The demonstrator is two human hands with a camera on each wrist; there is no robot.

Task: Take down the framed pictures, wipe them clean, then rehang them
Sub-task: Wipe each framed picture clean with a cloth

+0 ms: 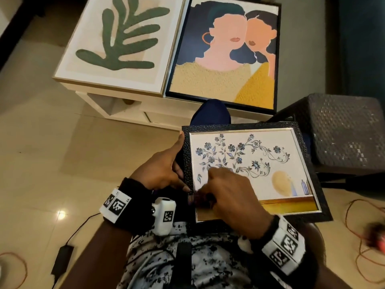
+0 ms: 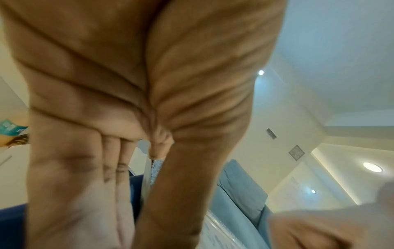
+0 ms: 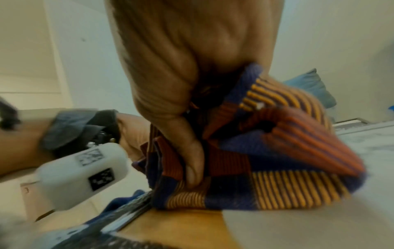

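Your right hand (image 1: pixel 231 195) grips the striped cloth (image 3: pixel 266 151) against the floral picture (image 1: pixel 250 170) on your lap; your left hand (image 1: pixel 162 170) clasps its frame edge. Two pictures (image 1: pixel 225 53) wait on the counter (image 1: pixel 108 97); rehanging remains.

head view: from above, looking steeply down over the lap at the floral picture (image 1: pixel 250 170), with both hands and the white table (image 1: pixel 116 94) farther ahead. left wrist view: pressed close under the left hand (image 2: pixel 132 118), aimed up along the palm towards ceiling and wall, the frame's edge seen only as a sliver between the fingers. right wrist view: low and very near, looking along the right hand (image 3: pixel 187 84) at the striped cloth (image 3: pixel 266 160) on the glass, sharing cloth and frame with the head view.
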